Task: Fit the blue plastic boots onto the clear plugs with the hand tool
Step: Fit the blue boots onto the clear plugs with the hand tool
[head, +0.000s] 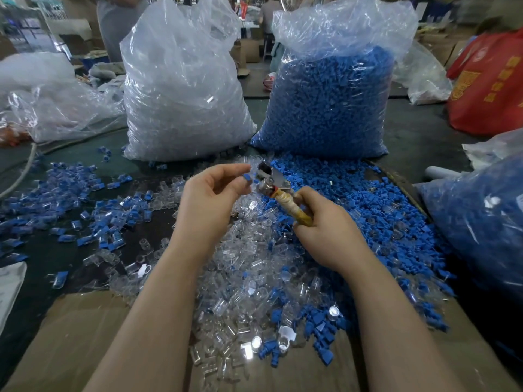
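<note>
Flat brown cardboard covers the bench edge at six o'clock, with glossy clear plugs heaped over it in small tube-like shapes. Above the heap, at centre, the left hand curls its fingers and pinches a small blue boot at the fingertips, beside the metal head of the tool. The right hand is wrapped around the hand tool, whose handle is bound in worn yellowish tape and whose head is bright, angular steel. Loose matte blue boots spread toward three o'clock. Toward nine o'clock, fitted pieces, clear with blue ends, lie scattered on the dark table. At eleven o'clock stands a crinkled transparent sack of plugs; at one o'clock a matching sack of boots, packed solid blue. A red bag at two o'clock carries yellow printed characters, too blurred to read.
</note>
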The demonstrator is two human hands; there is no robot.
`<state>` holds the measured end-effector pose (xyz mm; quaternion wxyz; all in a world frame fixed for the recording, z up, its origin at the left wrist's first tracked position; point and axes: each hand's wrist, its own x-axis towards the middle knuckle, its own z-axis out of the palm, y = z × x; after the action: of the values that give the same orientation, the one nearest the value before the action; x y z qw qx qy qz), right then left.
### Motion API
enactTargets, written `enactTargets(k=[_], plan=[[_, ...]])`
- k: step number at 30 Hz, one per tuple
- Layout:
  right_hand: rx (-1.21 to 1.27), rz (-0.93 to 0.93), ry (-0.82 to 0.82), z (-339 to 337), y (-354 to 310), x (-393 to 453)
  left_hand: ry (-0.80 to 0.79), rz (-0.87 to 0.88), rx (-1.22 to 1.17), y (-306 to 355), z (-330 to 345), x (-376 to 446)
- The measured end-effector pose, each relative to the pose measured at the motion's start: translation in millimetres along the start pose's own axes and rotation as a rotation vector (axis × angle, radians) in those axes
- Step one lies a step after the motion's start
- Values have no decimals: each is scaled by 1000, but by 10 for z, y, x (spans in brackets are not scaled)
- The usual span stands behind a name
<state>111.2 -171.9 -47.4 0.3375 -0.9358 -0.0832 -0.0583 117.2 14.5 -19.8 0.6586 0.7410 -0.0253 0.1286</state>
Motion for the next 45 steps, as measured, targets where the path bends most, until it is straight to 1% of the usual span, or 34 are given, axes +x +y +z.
enactTargets(k=[5, 8, 10, 12, 15, 18, 21, 23, 27, 33, 38, 43, 45], plan=[[-106, 15, 190, -16, 59, 25, 248, -421, -541, -100, -256, 138], [-175, 19, 256, -9, 81, 26, 418, -563, -898, -177, -488, 188], [-198, 52, 292, -3, 95, 27, 553, -591, -1101, -229, -606, 200], [-196, 105, 322, 6, 109, 26, 654, -586, -1229, -280, -695, 211], [-140, 189, 341, 8, 144, 46, 724, -543, -1267, -332, -799, 245], [-96, 274, 283, -12, 170, 84, 769, -473, -1282, -354, -851, 268], [-73, 321, 217, -9, 173, 95, 767, -436, -1258, -315, -838, 256], [-118, 320, 174, 15, 160, 93, 707, -456, -1175, -290, -805, 226], [-232, 314, 89, 49, 121, 91, 429, -503, -723, -228, -643, 184], [-401, 286, 59, 83, 76, 89, 127, -360, -102, -188, -355, 120], [-450, 273, 58, 109, 67, 90, -11, -242, 252, -214, -273, 57], [-417, 258, 82, 104, 66, 75, -98, -209, 625, -260, -220, 68], [-373, 238, 124, 89, 62, 66, -174, -192, 752, -269, -181, 65]])
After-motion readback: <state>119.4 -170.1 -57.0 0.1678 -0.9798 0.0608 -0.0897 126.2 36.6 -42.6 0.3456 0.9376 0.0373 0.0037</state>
